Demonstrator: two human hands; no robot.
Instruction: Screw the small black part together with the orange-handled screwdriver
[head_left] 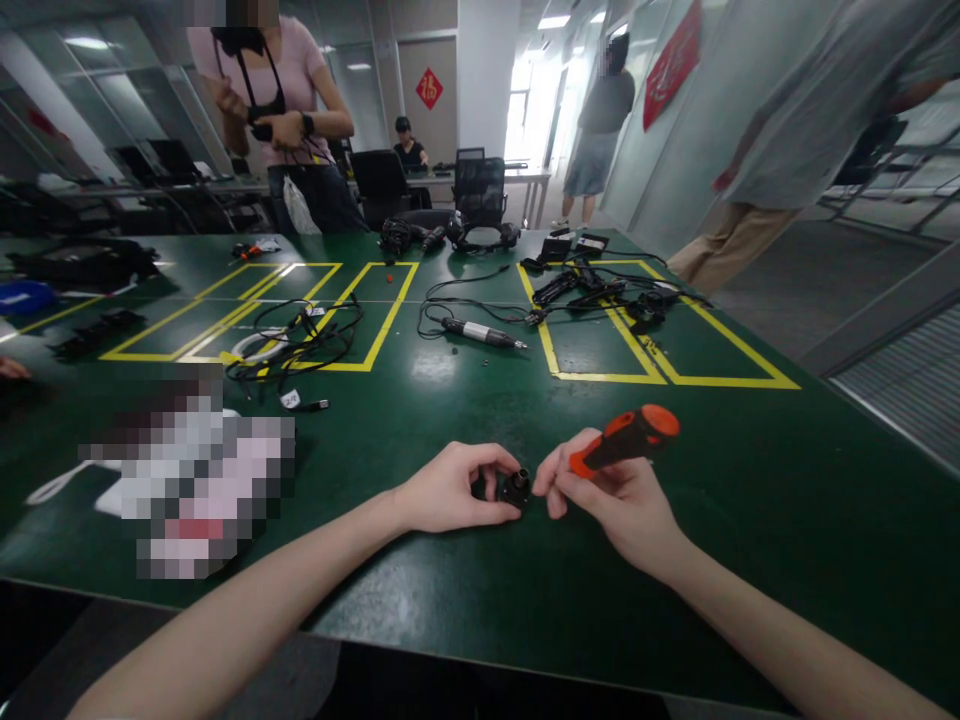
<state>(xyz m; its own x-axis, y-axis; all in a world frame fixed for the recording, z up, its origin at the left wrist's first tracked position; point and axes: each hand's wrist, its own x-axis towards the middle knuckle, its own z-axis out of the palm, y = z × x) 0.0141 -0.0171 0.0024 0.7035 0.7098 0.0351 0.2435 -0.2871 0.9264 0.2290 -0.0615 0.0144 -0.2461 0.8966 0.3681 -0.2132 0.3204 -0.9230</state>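
Note:
Between the thumb and fingers of my left hand (pixel 457 488) is a small black part (pixel 515 490) with a round metal-looking collar on top, held low over the green table. My right hand (pixel 611 500) grips a screwdriver (pixel 626 440) with an orange and black handle. The handle leans up to the right, and its shaft and tip are hidden behind my fingers. My right fingertips sit just right of the black part, with a narrow gap between them.
On the green table (pixel 420 580), a corded electric screwdriver (pixel 480 332) lies ahead. Black cables (pixel 300 340) are heaped at left, more black gear (pixel 592 290) at right. Blurred-out items (pixel 202 470) lie near my left forearm. A person (pixel 281 110) stands across the table; others are farther back.

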